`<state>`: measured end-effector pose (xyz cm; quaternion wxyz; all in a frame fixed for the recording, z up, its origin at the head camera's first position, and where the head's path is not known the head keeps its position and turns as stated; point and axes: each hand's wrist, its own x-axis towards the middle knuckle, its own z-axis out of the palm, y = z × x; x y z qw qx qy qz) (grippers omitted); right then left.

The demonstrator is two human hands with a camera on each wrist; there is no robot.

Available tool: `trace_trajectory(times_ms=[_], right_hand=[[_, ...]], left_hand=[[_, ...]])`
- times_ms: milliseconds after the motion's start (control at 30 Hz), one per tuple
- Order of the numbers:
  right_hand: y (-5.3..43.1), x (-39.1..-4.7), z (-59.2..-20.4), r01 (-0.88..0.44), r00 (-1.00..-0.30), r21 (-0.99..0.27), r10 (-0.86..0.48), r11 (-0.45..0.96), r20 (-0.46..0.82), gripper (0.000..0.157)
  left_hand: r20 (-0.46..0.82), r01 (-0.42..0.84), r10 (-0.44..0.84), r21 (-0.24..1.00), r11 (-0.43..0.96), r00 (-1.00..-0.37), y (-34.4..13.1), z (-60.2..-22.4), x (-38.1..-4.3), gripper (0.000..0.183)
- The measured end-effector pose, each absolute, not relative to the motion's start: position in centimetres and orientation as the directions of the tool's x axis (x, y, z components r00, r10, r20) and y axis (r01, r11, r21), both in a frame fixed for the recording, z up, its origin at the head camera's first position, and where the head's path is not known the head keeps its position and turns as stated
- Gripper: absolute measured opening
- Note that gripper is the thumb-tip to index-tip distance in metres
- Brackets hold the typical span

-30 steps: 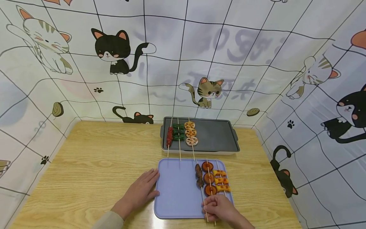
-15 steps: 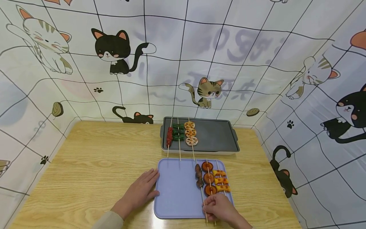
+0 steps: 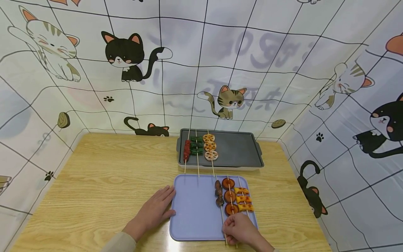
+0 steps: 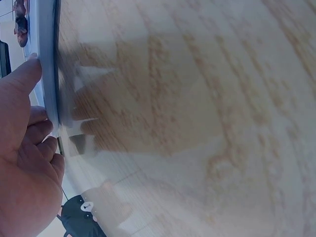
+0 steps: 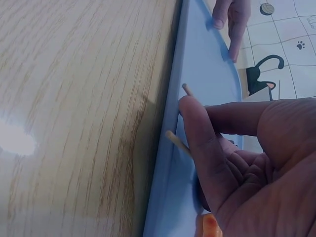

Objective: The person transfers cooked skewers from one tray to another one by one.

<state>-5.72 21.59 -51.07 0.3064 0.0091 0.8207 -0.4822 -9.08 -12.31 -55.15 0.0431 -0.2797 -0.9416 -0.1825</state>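
On the lavender tray (image 3: 195,210) lie three skewers side by side. My right hand (image 3: 240,229) pinches the bare stick of the leftmost one, a dark brown meat skewer (image 3: 219,197), near its lower end. Beside it is a skewer of round brown mushroom-like slices (image 3: 230,196); its stick passes under the right hand. A skewer of yellow browned pieces (image 3: 244,199) is farthest right. In the right wrist view, the held stick's tip (image 5: 186,90) pokes out past the fingers. My left hand (image 3: 154,208) rests flat with straight fingers at the tray's left edge, fingertips touching the rim.
Behind the tray stands a dark grey grill pan (image 3: 236,150). Its left part holds a red skewer (image 3: 186,150), a green vegetable skewer (image 3: 196,146) and a lotus root skewer (image 3: 210,146), their sticks jutting toward the tray. Cat-patterned cloth (image 3: 179,80) surrounds the wooden table (image 3: 119,164).
The lower end of the meat skewer's stick has swung slightly left with my right hand's fingers. My left hand stays at the tray's edge.
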Motion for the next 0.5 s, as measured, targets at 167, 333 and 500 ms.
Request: trace_trajectory(times_ms=[167, 333, 500], right_hand=[[21.50, -5.87, -51.21, 0.306, -0.807, -0.768, -0.275, 0.562, -0.522, 0.010], [21.53, -5.96, -51.32, 0.305, -0.807, -0.756, -0.264, 0.580, -0.528, 0.010], [21.47, -5.97, -51.30, 0.290, -0.810, -0.752, -0.267, 0.592, -0.522, 0.010]], left_hand=[[0.141, 0.524, 0.508, 0.338, 0.782, -0.850, -12.32, -55.07, -9.11, 0.067], [0.124, 0.522, 0.513, 0.339, 0.782, -0.849, -12.29, -54.86, -9.15, 0.066], [0.105, 0.522, 0.519, 0.334, 0.785, -0.848, -12.22, -54.70, -9.20, 0.066]])
